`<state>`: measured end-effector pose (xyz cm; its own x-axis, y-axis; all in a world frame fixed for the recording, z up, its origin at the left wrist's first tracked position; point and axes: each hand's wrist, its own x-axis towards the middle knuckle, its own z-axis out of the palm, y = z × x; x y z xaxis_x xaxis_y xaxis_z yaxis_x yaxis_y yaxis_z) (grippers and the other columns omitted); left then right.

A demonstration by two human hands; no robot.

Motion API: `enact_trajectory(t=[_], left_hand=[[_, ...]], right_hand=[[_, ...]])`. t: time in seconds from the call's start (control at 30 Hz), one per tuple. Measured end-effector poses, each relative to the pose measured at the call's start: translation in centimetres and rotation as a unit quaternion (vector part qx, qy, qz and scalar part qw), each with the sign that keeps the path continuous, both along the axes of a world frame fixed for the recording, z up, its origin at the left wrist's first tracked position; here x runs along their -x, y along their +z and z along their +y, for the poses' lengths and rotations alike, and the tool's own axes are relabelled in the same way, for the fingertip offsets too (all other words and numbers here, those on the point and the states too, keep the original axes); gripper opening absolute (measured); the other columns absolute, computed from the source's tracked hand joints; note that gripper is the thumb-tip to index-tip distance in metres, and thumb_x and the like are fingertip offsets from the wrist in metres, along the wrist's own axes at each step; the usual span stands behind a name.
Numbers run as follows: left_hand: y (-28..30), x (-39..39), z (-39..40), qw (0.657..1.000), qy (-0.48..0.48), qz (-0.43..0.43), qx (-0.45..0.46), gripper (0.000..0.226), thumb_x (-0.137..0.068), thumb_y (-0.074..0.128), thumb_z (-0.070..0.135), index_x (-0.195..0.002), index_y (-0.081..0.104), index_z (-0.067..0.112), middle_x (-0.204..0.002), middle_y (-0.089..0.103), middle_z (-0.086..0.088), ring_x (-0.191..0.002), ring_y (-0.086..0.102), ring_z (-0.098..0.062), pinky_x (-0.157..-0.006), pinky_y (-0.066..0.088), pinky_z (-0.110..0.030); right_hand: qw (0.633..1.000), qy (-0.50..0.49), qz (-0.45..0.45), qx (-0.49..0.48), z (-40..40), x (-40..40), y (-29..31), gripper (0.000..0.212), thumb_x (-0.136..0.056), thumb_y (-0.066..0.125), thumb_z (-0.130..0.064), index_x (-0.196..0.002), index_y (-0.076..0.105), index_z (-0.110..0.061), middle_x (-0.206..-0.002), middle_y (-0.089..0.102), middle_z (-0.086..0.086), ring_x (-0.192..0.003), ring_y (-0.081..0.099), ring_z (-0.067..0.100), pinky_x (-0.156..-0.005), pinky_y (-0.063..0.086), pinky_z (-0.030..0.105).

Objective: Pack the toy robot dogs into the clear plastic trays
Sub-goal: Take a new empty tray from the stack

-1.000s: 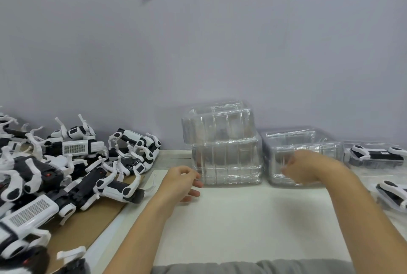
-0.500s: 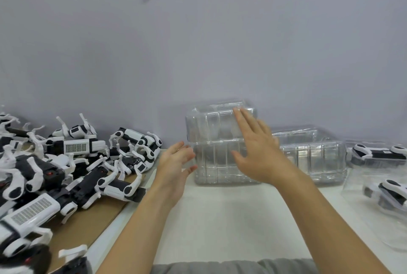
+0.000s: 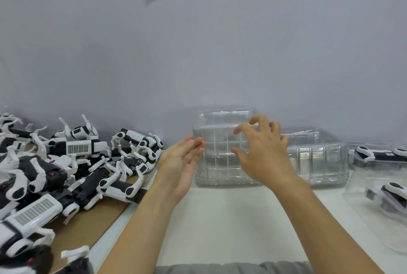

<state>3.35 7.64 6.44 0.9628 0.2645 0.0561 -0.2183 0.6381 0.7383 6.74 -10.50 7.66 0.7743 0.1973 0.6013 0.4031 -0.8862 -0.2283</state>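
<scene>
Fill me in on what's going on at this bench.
A person is packing toy robot dogs into clear trays. Both hands reach for the tray stack by the wall: the left hand open at its left side, the right hand spread in front, holding nothing. A heap of dogs waits on the left; packed trays sit on the right.

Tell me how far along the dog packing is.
Barely begun: two dogs sit in trays at right. Both hands, left hand and right hand, reach for the stacked clear trays, holding nothing. A large pile of robot dogs remains unpacked at left.
</scene>
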Motion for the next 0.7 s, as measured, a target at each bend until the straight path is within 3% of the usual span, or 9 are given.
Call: enact_trajectory(t=[0.1, 0.3, 0.4, 0.47, 0.5, 0.57, 0.63, 0.7], left_hand=[[0.0, 0.2, -0.3, 0.999, -0.007, 0.004, -0.049, 0.015, -0.094, 0.059, 0.0, -0.107, 0.065, 0.0, -0.09, 0.074, -0.01, -0.085, 0.074, -0.022, -0.073, 0.061, -0.027], [-0.4, 0.1, -0.2, 0.99, 0.024, 0.053, -0.132, 0.015, -0.094, 0.059, 0.0, -0.103, 0.066, 0.01, -0.087, 0.07, -0.005, -0.08, 0.067, -0.021, -0.071, 0.053, -0.031], [-0.7, 0.1, -0.1, 0.984, 0.037, 0.078, -0.154, 0.016, -0.094, 0.058, -0.001, -0.103, 0.065, 0.01, -0.087, 0.067, -0.005, -0.079, 0.063, -0.021, -0.069, 0.051, -0.03], [-0.9, 0.2, 0.0, 0.983, 0.034, 0.083, -0.159, 0.016, -0.095, 0.058, -0.001, -0.106, 0.064, 0.01, -0.089, 0.066, -0.005, -0.079, 0.062, -0.021, -0.068, 0.051, -0.03], [-0.9, 0.2, 0.0, 0.982, 0.032, 0.084, -0.164, 0.016, -0.095, 0.057, -0.001, -0.106, 0.064, 0.01, -0.089, 0.066, -0.006, -0.08, 0.063, -0.021, -0.068, 0.052, -0.03], [-1.0, 0.2, 0.0, 0.98, 0.031, 0.087, -0.176, 0.015, -0.095, 0.057, -0.001, -0.103, 0.064, 0.011, -0.09, 0.066, -0.006, -0.079, 0.063, -0.022, -0.068, 0.051, -0.031], [-1.0, 0.2, -0.1, 0.976, 0.034, 0.092, -0.193, 0.016, -0.095, 0.055, -0.002, -0.094, 0.063, 0.012, -0.087, 0.067, -0.007, -0.077, 0.062, -0.022, -0.066, 0.049, -0.031], [-1.1, 0.1, -0.1, 0.973, 0.045, 0.098, -0.205, 0.019, -0.094, 0.051, -0.005, -0.088, 0.061, 0.01, -0.085, 0.067, -0.009, -0.074, 0.061, -0.024, -0.065, 0.049, -0.031]], right_hand=[[0.999, 0.019, 0.035, 0.018, 0.6, 0.2, -0.9, 0.036, -0.091, 0.063, -0.041, -0.124, 0.049, -0.036, -0.154, 0.016, -0.01, -0.144, 0.012, 0.02, -0.105, 0.027, 0.046], [1.0, 0.014, 0.025, -0.011, 0.7, -0.1, -1.2, 0.065, -0.091, 0.061, -0.036, -0.146, 0.027, -0.033, -0.151, 0.018, -0.009, -0.135, 0.022, 0.023, -0.101, 0.03, 0.042], [0.998, -0.002, 0.051, 0.032, 0.5, -0.5, -1.5, 0.081, -0.096, 0.052, -0.042, -0.156, -0.001, -0.033, -0.163, -0.009, -0.012, -0.151, -0.006, 0.027, -0.107, 0.026, 0.047], [0.995, -0.003, 0.085, 0.052, 0.1, -0.7, -1.7, 0.082, -0.098, 0.049, -0.042, -0.156, -0.009, -0.033, -0.164, -0.01, -0.015, -0.151, -0.012, 0.027, -0.109, 0.023, 0.048], [0.994, -0.008, 0.089, 0.055, 0.0, -0.8, -1.7, 0.081, -0.097, 0.05, -0.042, -0.157, -0.005, -0.034, -0.163, -0.001, -0.014, -0.15, -0.006, 0.027, -0.107, 0.024, 0.048], [0.997, -0.024, 0.055, 0.047, -0.1, -0.8, -1.5, 0.068, -0.095, 0.056, -0.044, -0.152, 0.02, -0.036, -0.15, 0.023, -0.012, -0.139, 0.013, 0.027, -0.101, 0.024, 0.045], [1.0, -0.021, -0.003, 0.007, 0.1, -0.7, -1.1, 0.042, -0.093, 0.062, -0.041, -0.133, 0.049, -0.035, -0.129, 0.042, -0.012, -0.124, 0.028, 0.021, -0.09, 0.017, 0.038], [0.999, -0.005, -0.022, -0.037, 0.3, -0.6, -0.9, 0.025, -0.091, 0.068, -0.034, -0.115, 0.063, -0.031, -0.113, 0.051, -0.013, -0.114, 0.039, 0.016, -0.082, 0.01, 0.031]])
